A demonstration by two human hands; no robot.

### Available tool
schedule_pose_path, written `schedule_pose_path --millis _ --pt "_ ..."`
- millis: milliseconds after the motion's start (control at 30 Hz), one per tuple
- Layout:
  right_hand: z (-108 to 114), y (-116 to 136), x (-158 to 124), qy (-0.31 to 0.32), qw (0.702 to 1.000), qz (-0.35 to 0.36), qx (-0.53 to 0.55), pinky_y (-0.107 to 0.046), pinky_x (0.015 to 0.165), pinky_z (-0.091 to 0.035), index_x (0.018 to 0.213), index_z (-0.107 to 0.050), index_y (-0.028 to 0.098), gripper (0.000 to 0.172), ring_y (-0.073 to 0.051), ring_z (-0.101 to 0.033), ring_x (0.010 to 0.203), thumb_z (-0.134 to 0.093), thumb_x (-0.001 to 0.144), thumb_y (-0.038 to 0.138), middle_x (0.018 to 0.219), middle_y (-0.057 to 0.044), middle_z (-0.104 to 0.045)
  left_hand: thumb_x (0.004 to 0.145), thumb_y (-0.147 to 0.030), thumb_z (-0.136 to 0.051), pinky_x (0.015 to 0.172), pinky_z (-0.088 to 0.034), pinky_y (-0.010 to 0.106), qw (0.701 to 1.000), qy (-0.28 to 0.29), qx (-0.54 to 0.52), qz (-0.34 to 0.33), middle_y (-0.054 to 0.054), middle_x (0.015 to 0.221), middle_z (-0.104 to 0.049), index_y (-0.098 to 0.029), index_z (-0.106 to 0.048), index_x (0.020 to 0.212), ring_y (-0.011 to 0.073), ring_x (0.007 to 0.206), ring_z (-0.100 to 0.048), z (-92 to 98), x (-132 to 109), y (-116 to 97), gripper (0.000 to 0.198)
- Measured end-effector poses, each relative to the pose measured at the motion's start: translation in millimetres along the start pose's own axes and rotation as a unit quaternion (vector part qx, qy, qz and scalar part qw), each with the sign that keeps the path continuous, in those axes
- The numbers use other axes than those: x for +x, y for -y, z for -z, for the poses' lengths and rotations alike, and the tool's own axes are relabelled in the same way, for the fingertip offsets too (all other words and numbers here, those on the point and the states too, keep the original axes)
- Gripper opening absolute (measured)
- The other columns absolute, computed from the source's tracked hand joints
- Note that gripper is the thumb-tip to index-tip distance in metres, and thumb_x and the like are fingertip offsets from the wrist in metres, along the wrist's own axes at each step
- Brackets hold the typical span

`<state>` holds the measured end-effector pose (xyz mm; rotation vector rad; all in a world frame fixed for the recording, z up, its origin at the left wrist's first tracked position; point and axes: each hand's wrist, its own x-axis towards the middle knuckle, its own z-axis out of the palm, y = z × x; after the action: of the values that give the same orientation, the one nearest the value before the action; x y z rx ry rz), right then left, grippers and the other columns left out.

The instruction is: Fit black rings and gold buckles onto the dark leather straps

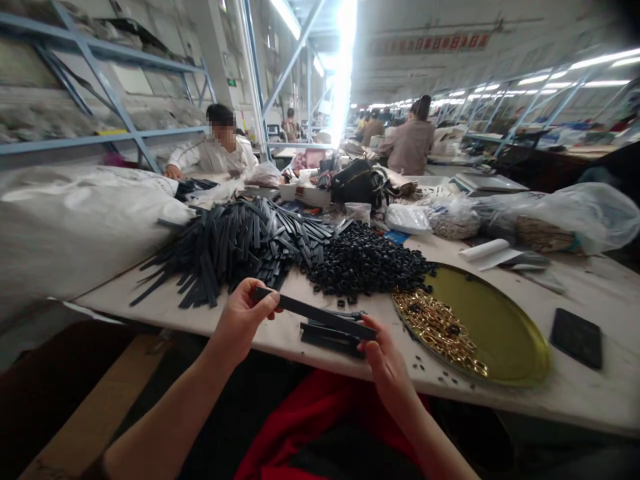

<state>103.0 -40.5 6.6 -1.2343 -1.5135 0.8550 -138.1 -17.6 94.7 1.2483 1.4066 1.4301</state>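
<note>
A flat black strap (315,312) is held level just above the near table edge. My left hand (243,320) pinches its left end, and my right hand (384,357) grips its right end. Under the strap, a few more black straps (330,337) lie on the table. Behind them sit a big heap of black straps (235,243) and a mound of small black rings (367,263). To the right, a round gold tray (500,327) carries several gold metal buckles (440,330).
A black wallet-like pad (576,338) lies at the right on the white table (590,390). Clear plastic bags (555,220) and a black bag (357,183) stand behind. A large white sack (65,227) fills the left. Other people work at the back.
</note>
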Motion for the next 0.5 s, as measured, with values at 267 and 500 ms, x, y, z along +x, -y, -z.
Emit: schedule_pose_path --millis 267,500 --pt "14.0 15.1 -30.4 0.071 0.961 -0.2 0.177 -0.021 0.045 -0.029 0.072 -0.054 0.017 0.038 -0.008 -0.035 0.046 -0.043 0.082 0.052 0.051 0.004 -0.043 0.062 -0.022 -0.068 0.048 -0.041 0.012 0.928 0.072 -0.216 0.294 -0.006 0.06 -0.056 -0.017 -0.041 0.071 0.0056 0.054 -0.057 -29.3 -30.2 52.3 0.028" --pt "32.8 -20.3 -47.6 -0.089 0.973 -0.211 0.031 -0.023 0.05 -0.034 0.088 -0.052 0.019 0.033 -0.012 -0.042 0.054 -0.055 0.075 0.049 0.059 0.003 -0.046 0.068 -0.013 -0.061 0.046 -0.043 0.012 0.878 0.081 -0.266 0.389 -0.004 0.059 -0.055 -0.017 -0.042 0.072 0.0054 0.053 -0.056 -41.2 -38.2 78.7 0.019"
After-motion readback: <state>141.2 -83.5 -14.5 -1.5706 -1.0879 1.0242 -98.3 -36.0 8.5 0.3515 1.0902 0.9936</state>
